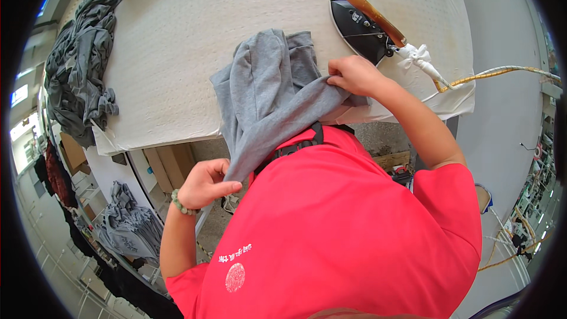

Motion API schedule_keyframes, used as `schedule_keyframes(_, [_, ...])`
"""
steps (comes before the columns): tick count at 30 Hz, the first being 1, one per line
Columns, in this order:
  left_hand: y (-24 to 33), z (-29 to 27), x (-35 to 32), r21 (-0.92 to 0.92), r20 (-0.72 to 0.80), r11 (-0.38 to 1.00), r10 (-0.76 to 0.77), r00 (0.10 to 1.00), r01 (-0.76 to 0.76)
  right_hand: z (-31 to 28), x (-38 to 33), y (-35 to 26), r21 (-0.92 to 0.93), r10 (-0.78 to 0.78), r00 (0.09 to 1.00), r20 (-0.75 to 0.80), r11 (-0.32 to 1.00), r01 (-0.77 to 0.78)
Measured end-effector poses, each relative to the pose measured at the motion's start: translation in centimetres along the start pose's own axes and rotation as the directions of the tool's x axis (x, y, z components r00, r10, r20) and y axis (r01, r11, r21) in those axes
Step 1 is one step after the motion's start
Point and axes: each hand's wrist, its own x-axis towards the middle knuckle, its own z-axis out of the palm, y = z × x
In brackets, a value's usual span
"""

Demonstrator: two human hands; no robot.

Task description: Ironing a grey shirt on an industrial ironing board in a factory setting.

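Note:
A grey cloth garment [266, 88] lies bunched on the near edge of a white padded table [189, 35], its front part hanging over the edge against my red shirt. My right hand [355, 75] pinches the garment's upper right side between thumb and fingers. Off the table's edge at the lower left, my left hand [205, 184] is by the garment's hanging corner, fingers curled on the cloth and thumb stretched out. A bead bracelet circles my left wrist. Just beyond my right hand rests a black iron [361, 32] with a wooden handle.
The iron's cloth-wrapped cord and yellowish hose [496, 74] run off to the right. A heap of grey garments [82, 53] hangs over the table's left end. Below left, more grey garments [130, 224] are stacked near cardboard boxes [171, 168].

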Motion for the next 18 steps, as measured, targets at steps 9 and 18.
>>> schedule_keyframes(9, [0.6, 0.6, -3.3, -0.076, 0.045, 0.992, 0.103, 0.994, -0.100, 2.3, 6.1, -5.1, -0.362, -0.627, 0.684, -0.374, 0.777, 0.515])
schedule_keyframes(18, [14.6, -13.3, -5.5, 0.830, -0.201, 0.533, 0.563, 0.802, -0.166, -7.2, 4.1, -10.3, -0.196, -0.401, 0.663, -0.632, 0.911, 0.364])
